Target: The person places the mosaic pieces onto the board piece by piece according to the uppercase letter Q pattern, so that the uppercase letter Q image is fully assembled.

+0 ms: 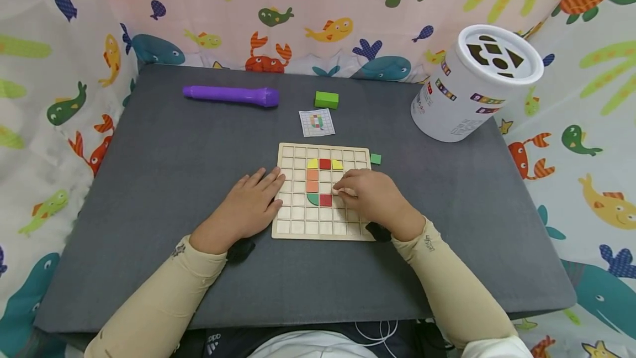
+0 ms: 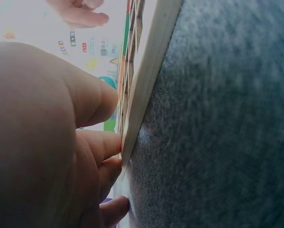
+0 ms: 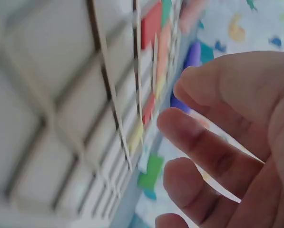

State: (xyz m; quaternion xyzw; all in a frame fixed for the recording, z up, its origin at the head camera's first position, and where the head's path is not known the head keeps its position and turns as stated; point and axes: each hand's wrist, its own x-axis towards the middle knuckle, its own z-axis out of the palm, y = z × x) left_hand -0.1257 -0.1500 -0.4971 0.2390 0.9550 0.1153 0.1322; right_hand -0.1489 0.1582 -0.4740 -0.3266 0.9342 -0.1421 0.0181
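A wooden grid board (image 1: 298, 227) lies on the table, bearing yellow, red, orange and green flat pieces in its cells. My left hand (image 1: 250, 203) has its fingers stretched out and rests at the board's left edge, thumb touching the rim. Over the right half of the board is my right hand (image 1: 372, 195), its fingers bent. In the right wrist view, thumb (image 3: 203, 85) and index finger (image 3: 194, 133) stand apart, and I see nothing between them. Close to those fingertips lies a red square piece (image 1: 325, 200), beside a green quarter-round piece (image 1: 312, 199).
A small green piece (image 1: 375, 159) lies off the board's upper right edge. Beyond the board are a pattern card (image 1: 317, 122), a green block (image 1: 326, 100) and a purple microphone-shaped object (image 1: 231, 95). A white tub (image 1: 457, 93) with a shape-hole lid stands at the back right.
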